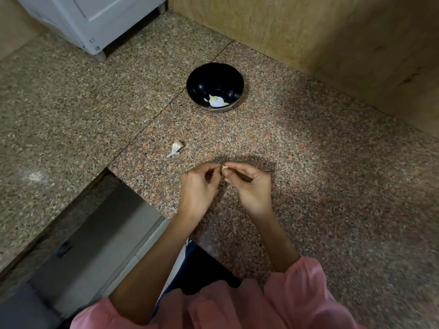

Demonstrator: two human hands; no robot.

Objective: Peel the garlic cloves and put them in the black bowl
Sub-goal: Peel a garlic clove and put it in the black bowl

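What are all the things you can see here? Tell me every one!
black bowl: one, black, on the counter, far side from the person
peeled garlic cloves: a few, pale yellow, lying in the bowl with a whitish patch; exact count unclear
garlic remnant: one, whitish, on the counter left of the hands, with a bit of skin beside it
garlic clove: one, pale, pinched between the fingertips of both hands
counter: one, speckled brown granite
wooden wall: one, light brown, behind the counter
white appliance: one, white, top left on the counter
sleeves: two, pink, bottom edge
left hand: one, pinching the clove
right hand: one, pinching the clove
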